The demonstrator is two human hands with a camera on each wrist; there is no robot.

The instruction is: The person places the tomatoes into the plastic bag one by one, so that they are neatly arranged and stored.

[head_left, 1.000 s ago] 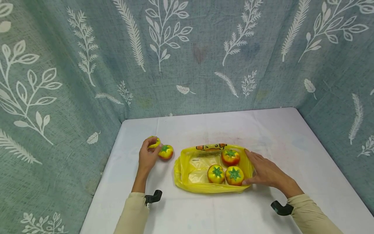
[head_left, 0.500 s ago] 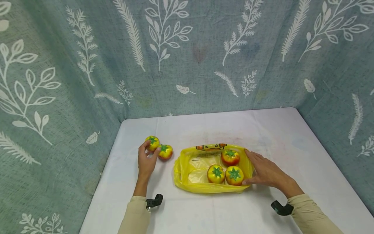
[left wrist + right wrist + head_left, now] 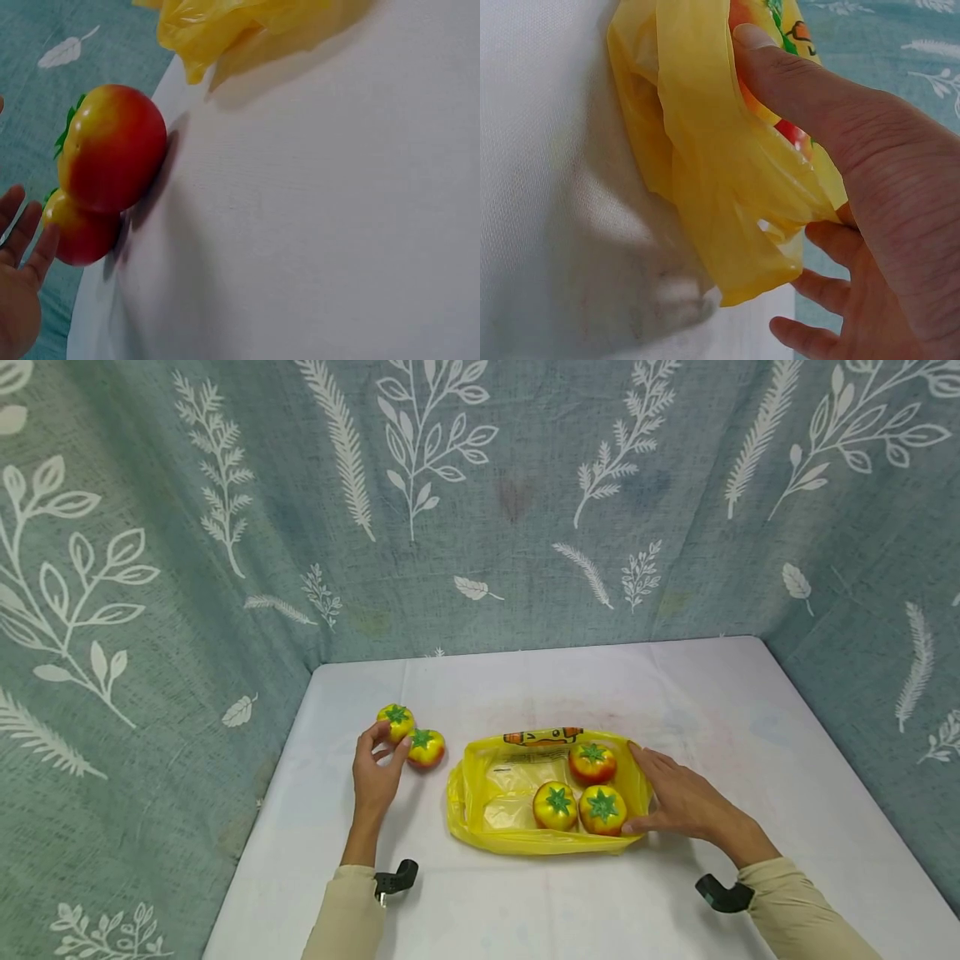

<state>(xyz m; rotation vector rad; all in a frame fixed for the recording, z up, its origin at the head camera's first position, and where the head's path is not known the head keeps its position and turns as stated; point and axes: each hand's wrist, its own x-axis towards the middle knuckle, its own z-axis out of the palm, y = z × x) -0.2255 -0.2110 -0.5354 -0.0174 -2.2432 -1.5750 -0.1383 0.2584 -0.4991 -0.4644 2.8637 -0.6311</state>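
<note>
Two toy tomatoes stand side by side on the white table, yellow and red with green star-shaped tops: a far one (image 3: 396,720) and a near one (image 3: 426,748). My left hand (image 3: 377,777) is just left of them with fingers loosely spread; in the left wrist view its fingertips (image 3: 46,251) overlap the farther tomato, and contact is hard to tell. A yellow plastic bag (image 3: 498,843) lies with its mouth spread, showing three toy tomatoes (image 3: 602,810) inside. My right hand (image 3: 686,797) spans the bag's right end, thumb (image 3: 780,79) over the rim, other fingers extended outside.
White cloth (image 3: 540,910) covers the table. A grey-green patterned curtain (image 3: 525,543) hangs behind it and along both sides. A black wrist camera (image 3: 396,877) sits on the left cuff, another camera (image 3: 723,893) on the right.
My left hand has let go of the farther toy tomato and drawn slightly back, so more of it shows. The right hand and the bag have stayed in place.
</note>
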